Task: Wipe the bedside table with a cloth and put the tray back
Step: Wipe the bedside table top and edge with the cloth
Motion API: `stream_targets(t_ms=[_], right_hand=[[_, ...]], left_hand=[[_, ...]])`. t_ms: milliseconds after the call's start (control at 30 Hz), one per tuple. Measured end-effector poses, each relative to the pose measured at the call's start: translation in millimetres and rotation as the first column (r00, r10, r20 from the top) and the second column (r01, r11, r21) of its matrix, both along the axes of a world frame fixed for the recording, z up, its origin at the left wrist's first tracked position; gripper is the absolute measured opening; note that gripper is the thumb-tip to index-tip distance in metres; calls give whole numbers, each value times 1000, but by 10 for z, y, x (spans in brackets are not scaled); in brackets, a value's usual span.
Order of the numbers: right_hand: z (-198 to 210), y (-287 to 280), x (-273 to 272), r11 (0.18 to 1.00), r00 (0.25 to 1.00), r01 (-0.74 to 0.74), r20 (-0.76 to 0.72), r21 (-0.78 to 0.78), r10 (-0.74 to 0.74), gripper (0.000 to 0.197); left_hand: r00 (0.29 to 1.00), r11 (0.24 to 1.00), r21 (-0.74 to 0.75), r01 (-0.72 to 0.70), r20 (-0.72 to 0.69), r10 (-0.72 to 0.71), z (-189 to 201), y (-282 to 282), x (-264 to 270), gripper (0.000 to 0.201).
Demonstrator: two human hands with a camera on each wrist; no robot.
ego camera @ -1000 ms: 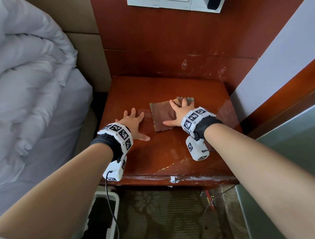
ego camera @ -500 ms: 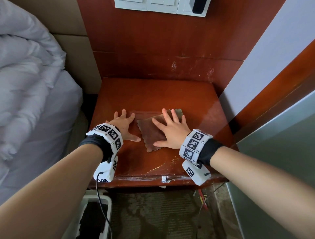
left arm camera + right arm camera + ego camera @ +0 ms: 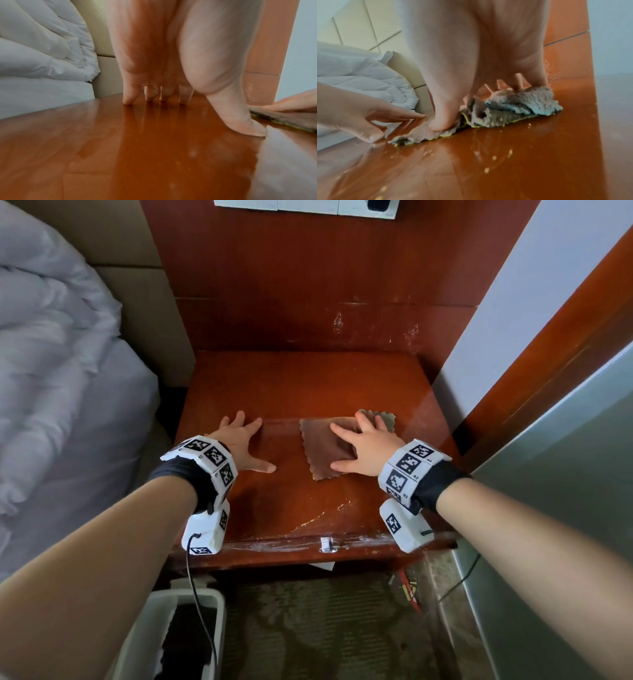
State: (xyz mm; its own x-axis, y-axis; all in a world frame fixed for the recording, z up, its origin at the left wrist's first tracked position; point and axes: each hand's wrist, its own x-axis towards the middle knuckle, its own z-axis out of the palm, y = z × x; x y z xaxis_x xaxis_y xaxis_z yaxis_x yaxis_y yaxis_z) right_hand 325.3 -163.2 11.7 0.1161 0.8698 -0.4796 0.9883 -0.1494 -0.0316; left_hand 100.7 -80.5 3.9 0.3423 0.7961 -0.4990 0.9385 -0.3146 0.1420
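A brown cloth (image 3: 322, 450) with scalloped edges lies flat on the glossy red-brown bedside table (image 3: 301, 381), right of centre. My right hand (image 3: 359, 445) presses down on it with spread, straight fingers. In the right wrist view the cloth (image 3: 513, 108) is bunched under the right hand (image 3: 479, 94). My left hand (image 3: 245, 443) rests flat on the bare table to the cloth's left, thumb stretched toward it but apart. The left wrist view shows the left hand (image 3: 171, 94) with its fingertips on the wood and the cloth's edge (image 3: 291, 120) at the right. No tray is in view.
A white duvet (image 3: 51, 371) lies on the bed at the left. A wooden wall panel (image 3: 325, 285) backs the table and a pale wall (image 3: 496, 320) closes its right side. A white container (image 3: 144, 638) stands on the patterned carpet below the front edge. Wet streaks (image 3: 318, 518) shine near the front.
My right hand drew the cloth toward the front left, then slid it back to the right. The left hand has stayed planted on the table.
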Motion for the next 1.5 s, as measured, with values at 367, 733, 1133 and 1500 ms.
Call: stream_targets(t_ms=[367,733,1133,1500], right_hand=[[-47,-695,-174,998,998,62,-17,23,-62,71],[-132,-1030,-660,997,1000,-20,-17,78,21,65],[-257,-740,-1958,936,958,-284,35,208,283,58],[-304,-533,-2425,816,848,-527,94,235,521,56]], left_hand=[[992,994,102,-35,125,22,30,-364,-130,95],[962,952,233,-197,232,142,-62,-936,-740,75],[903,869,306,-390,314,294,-311,-1333,-1603,61],[863,825,296,-482,327,386,-352,-1593,-2046,57]])
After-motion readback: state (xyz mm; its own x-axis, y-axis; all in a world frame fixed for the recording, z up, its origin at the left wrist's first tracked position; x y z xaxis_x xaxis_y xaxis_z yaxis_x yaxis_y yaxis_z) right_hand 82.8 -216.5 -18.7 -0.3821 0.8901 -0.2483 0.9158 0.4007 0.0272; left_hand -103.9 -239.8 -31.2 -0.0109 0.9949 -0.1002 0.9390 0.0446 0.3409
